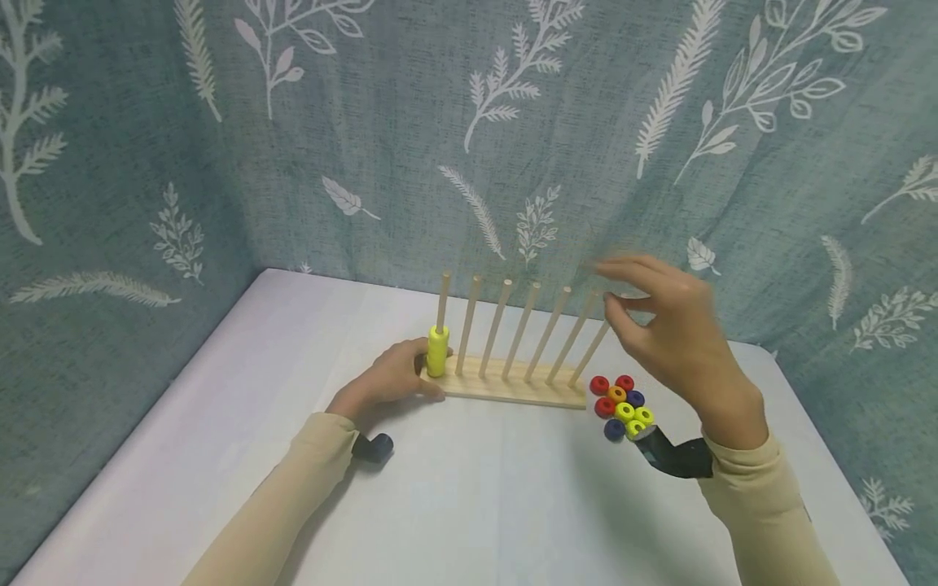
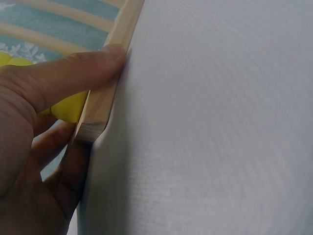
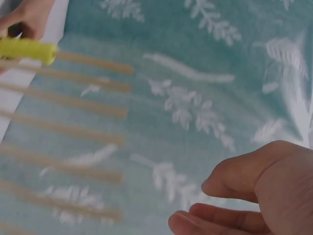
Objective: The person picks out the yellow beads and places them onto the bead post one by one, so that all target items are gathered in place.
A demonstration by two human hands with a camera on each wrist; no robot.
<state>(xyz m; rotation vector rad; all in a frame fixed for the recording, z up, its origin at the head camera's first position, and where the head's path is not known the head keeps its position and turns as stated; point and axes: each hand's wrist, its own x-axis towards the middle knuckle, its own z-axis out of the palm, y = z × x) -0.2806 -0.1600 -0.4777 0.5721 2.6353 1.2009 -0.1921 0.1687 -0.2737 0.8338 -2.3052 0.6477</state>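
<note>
My left hand point(image 1: 396, 373) grips the left end of a wooden peg rack point(image 1: 506, 391), its thumb point(image 2: 98, 66) along the front edge and its other fingers behind. Several upright pegs rise from the base. Yellow beads point(image 1: 436, 352) are stacked on the leftmost peg; the pegs to its right carry none. My right hand point(image 1: 663, 325) is raised beside the top of the rightmost pegs, slightly blurred. In the right wrist view its thumb point(image 3: 234, 178) and fingers are apart with nothing between them. Below that hand lie loose beads point(image 1: 624, 411) in red, orange, yellow and dark blue.
The rack stands on a white table point(image 1: 469, 505). Behind and at both sides hangs a teal curtain point(image 1: 396, 122) with white leaf prints. A dark wrist-camera mount point(image 1: 677, 456) on the right wrist partly overlaps the nearest loose beads in the head view.
</note>
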